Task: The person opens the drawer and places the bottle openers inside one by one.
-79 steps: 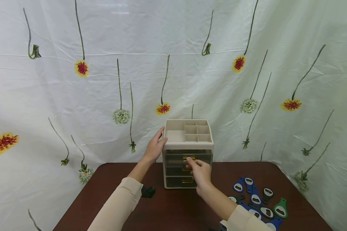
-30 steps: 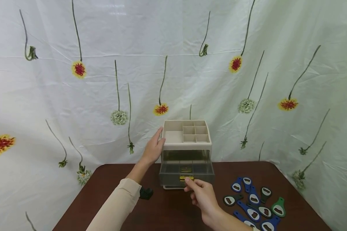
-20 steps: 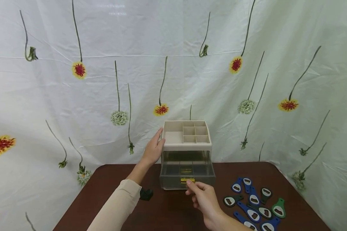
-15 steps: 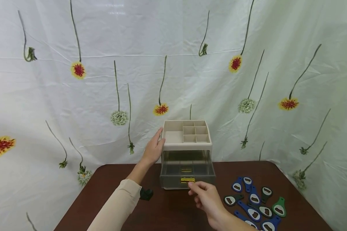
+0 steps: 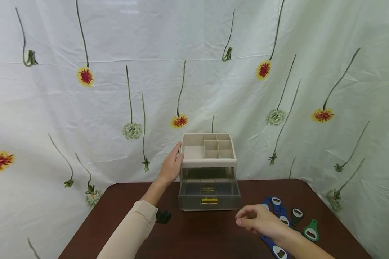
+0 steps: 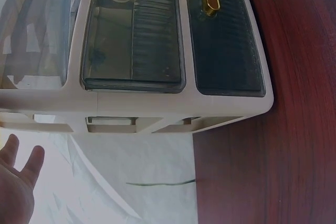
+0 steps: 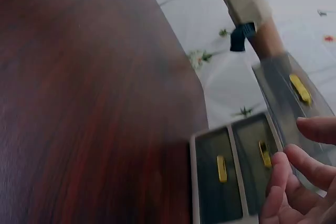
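1. Right hand, lower right of the head frame: fingers loosely bent, thumb apart, nothing held; clear of the drawer handle
2. Bottle openers, lower right: blue, black and green, lying loose; several partly hidden behind the right hand and forearm. Contact with the hand: cannot tell, though nothing is gripped
3. Desk, dark red-brown, across the bottom of the frame
4. Top drawer, centre, below the middle: grey see-through, pulled out towards the wearer. Right wrist view shows the two lower drawers pushed in
5. Organizer, centre, beige, compartments on top. Left hand rests on its upper left side, fingers fairly straight, not wrapped round it; probably steadying
6. Cloth backdrop, flower print, fills the upper frame
7. Step in hand (judged): drawer opening looks finished, right hand between drawer and openers. A next move on the openers would call for lowering the fingertips and pinching one flat piece by its edge
8. Against 0.5 s ago: right hand has left the drawer front and shifted right, covering some openers; drawer still out about as far, left hand in the same place
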Action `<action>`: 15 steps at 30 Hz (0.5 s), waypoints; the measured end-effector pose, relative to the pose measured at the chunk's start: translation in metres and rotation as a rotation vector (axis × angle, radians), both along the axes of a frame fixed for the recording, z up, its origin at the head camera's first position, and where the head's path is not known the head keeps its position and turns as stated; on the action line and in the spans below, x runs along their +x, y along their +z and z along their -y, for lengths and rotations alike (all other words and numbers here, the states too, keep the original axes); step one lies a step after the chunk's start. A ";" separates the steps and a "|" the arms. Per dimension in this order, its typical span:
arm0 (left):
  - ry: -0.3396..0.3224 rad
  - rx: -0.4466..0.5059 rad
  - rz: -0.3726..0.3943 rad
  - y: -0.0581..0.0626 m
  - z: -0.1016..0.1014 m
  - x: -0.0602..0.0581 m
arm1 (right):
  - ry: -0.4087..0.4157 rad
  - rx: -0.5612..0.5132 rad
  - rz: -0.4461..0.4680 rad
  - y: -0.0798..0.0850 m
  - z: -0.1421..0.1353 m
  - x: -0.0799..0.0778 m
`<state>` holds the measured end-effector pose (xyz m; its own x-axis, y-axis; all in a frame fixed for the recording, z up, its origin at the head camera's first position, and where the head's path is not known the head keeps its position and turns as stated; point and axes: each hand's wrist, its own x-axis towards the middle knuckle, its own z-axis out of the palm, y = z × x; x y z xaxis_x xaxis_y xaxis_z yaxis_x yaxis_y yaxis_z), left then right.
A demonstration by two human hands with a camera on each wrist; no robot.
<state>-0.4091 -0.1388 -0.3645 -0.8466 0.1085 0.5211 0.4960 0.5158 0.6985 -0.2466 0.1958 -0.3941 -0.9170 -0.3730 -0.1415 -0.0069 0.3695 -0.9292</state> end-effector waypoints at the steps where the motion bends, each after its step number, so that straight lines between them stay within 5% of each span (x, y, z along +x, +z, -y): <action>1: -0.001 0.002 -0.001 0.000 0.000 0.000 | 0.005 0.013 -0.003 -0.001 -0.006 -0.002; 15: -0.011 -0.001 0.006 0.001 0.000 0.000 | -0.051 0.168 -0.011 -0.037 -0.075 -0.024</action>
